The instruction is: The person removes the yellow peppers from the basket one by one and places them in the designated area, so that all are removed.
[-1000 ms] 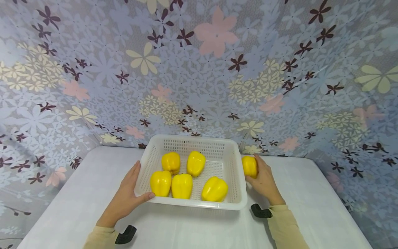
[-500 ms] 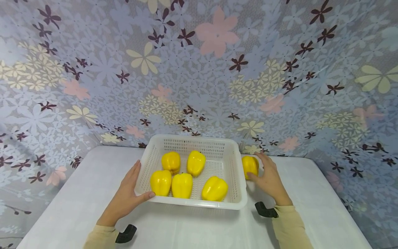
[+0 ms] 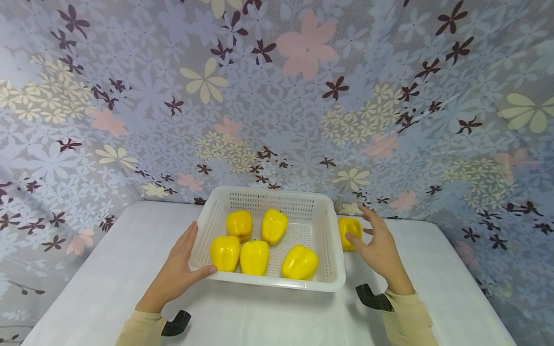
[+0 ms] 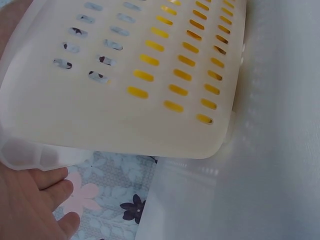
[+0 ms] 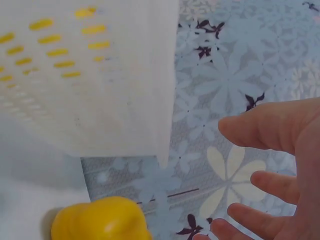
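Note:
A white perforated plastic basket [image 3: 325, 286] stands on the table with several yellow bell peppers [image 3: 300, 262] inside. My left hand [image 3: 175, 274] rests on its left end, thumb over the front corner of the rim; in the left wrist view the fingers [image 4: 55, 195] show beneath the rim's underside. Just outside the basket's right wall, one more yellow bell pepper [image 3: 348, 229] sits on the table. Over its right side is my right hand [image 3: 381, 247], fingers spread and nothing gripped. In the right wrist view a gap shows between that pepper [image 5: 102, 220] and the fingertips.
A white cloth covers the table [image 3: 268, 317]. Behind it hangs a flowered fabric backdrop [image 3: 277, 105], close to the basket's far side. Black wrist mounts [image 3: 373, 299] sit at both sleeves.
My right hand has let go of the pepper beside the basket and drawn back to the right, its fingers spreading. The left hand and the basket stay in place.

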`<state>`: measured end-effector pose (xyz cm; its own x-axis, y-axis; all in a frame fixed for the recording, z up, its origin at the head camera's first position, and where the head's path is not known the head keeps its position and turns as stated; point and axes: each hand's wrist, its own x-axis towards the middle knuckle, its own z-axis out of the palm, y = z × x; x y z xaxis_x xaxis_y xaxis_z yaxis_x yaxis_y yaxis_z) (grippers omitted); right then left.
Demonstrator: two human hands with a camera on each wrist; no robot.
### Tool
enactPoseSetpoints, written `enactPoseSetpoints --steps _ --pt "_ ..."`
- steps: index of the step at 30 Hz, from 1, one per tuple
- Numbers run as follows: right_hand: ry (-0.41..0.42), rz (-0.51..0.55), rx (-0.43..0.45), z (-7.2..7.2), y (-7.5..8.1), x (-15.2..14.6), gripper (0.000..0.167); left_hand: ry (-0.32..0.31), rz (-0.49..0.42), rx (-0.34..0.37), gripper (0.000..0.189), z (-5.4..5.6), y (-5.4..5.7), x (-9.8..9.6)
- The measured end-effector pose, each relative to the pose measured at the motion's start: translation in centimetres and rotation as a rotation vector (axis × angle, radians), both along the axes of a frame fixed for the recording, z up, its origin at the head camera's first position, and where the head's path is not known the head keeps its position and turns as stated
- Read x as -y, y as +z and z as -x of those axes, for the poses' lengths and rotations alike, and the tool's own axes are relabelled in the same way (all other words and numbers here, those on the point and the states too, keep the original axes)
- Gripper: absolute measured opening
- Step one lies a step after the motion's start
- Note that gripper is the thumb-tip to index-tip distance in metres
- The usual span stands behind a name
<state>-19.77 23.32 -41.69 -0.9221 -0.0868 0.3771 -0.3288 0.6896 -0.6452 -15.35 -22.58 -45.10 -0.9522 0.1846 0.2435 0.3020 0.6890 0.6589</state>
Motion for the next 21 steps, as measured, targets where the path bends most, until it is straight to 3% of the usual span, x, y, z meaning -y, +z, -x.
enactPoseSetpoints --steps 12,21 --pt "0.054 0.007 -0.058 -1.1 2.3 1.7 0.073 0.001 0.006 0.001 0.111 0.1 0.0 0.0" --pt "0.079 0.024 -0.015 -1.1 4.0 3.9 0.068 0.002 0.008 0.0 0.111 0.1 -0.1 0.0"
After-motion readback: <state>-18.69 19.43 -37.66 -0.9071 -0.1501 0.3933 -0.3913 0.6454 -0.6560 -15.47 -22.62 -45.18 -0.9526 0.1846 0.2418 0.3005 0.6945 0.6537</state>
